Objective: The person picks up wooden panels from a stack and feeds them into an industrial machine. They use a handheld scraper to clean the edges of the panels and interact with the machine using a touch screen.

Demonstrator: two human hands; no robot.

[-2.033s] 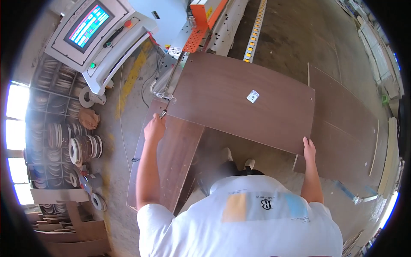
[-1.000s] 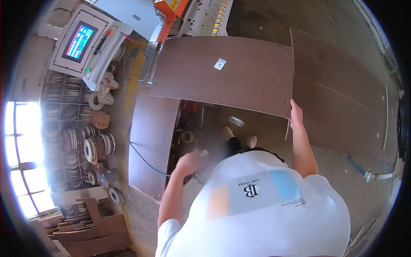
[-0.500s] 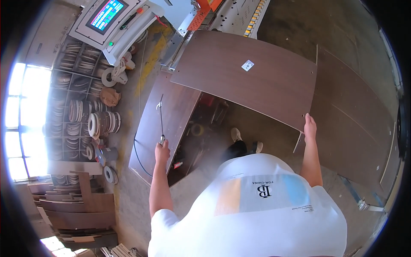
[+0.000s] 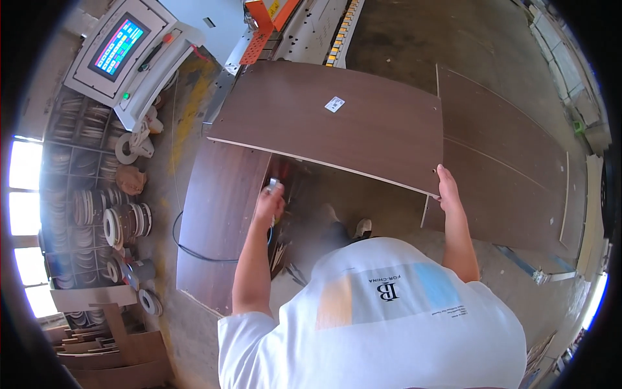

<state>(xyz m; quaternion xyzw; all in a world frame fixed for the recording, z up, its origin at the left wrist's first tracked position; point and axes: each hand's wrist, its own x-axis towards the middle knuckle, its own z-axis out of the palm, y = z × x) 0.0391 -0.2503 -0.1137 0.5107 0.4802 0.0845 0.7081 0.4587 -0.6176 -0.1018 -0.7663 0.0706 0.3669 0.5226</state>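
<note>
A brown board (image 4: 382, 120) with a white label lies across in front of me, its far left side on the machine's edge. My right hand (image 4: 448, 187) is closed on its near right corner, fingers at the edge. Below the board's near left edge, my left hand (image 4: 267, 209) is wrapped round an air blow gun (image 4: 274, 184). Only the gun's silvery end shows clearly; its long nozzle cannot be made out. A dark hose (image 4: 194, 254) loops from near that hand over a second brown board (image 4: 217, 201), which lies lower on the left.
The machine (image 4: 311, 39) stands ahead, with a control panel (image 4: 120, 48) at the far left. More brown boards (image 4: 505, 168) lie to the right. Racks of edge-banding rolls (image 4: 126, 223) line the left. Dark clutter sits below the board gap, near my shoes (image 4: 364, 227).
My left hand has moved right with the blow gun, toward the board's near edge, and the nozzle no longer points up over the lower board. My right hand keeps the corner.
</note>
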